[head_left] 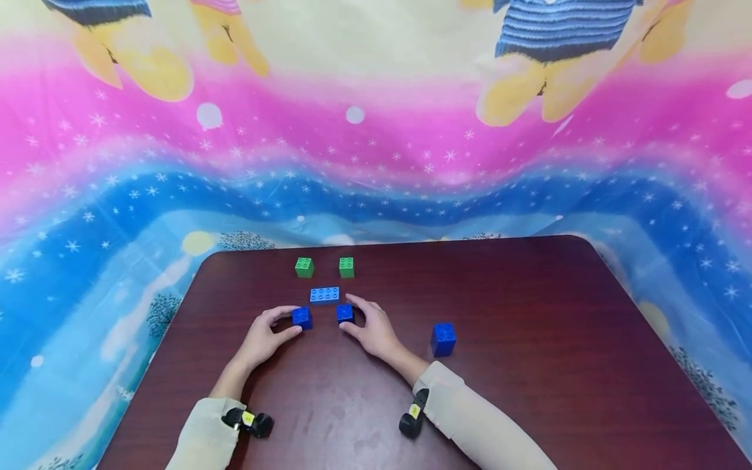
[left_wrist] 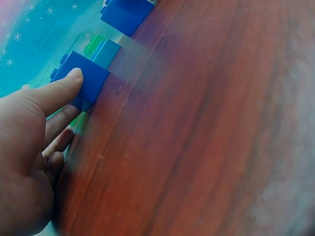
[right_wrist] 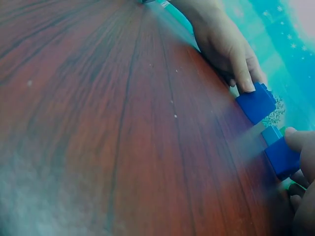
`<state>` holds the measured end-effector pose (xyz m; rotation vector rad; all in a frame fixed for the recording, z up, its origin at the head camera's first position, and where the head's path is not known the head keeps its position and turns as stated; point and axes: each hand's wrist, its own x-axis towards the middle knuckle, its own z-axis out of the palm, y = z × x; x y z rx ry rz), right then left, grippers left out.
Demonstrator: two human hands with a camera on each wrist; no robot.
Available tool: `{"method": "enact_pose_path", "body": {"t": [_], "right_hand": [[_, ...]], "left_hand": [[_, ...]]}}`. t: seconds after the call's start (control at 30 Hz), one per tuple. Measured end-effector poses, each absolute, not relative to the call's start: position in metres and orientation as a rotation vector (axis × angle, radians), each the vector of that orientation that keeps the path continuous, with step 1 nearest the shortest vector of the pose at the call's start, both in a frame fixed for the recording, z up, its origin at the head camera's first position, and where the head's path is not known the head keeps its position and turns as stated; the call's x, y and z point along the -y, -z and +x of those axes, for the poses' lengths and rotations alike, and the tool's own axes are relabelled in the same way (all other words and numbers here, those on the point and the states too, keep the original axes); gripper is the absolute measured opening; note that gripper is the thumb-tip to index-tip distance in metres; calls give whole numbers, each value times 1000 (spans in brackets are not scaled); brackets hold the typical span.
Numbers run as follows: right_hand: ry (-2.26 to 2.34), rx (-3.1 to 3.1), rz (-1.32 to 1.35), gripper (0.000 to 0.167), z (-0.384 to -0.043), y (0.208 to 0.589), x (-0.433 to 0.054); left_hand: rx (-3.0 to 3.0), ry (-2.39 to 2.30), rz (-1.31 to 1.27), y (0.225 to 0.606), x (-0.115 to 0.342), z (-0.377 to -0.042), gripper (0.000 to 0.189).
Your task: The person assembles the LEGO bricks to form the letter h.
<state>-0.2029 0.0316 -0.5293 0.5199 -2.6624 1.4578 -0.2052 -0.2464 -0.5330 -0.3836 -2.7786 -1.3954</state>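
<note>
My left hand pinches a dark blue toy brick at its left side. Its thumb lies on the near face in the left wrist view, with fingers behind the brick. Facing it, my right hand holds a second dark blue brick between thumb and fingers. In the right wrist view the thumb is against this brick. A small gap separates the two bricks. Just behind them lies a longer light blue brick, studs up.
Two green bricks, one on the left and one on the right, stand toward the table's back edge. A taller dark blue block stands right of my right forearm. The dark wooden table meets a patterned cloth behind.
</note>
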Motion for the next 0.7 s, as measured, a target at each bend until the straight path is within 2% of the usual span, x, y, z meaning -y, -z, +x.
{"method": "enact_pose_path", "body": {"t": [0.27,0.7], "right_hand": [[-1418,2667,478,43,-205,531,-29],[-1363,2665,490,40,-194,530,-42]], "left_hand": [[2776,1416,-372,532,245,-204,46],[2759,1397,-382,534,245,-204,44]]}}
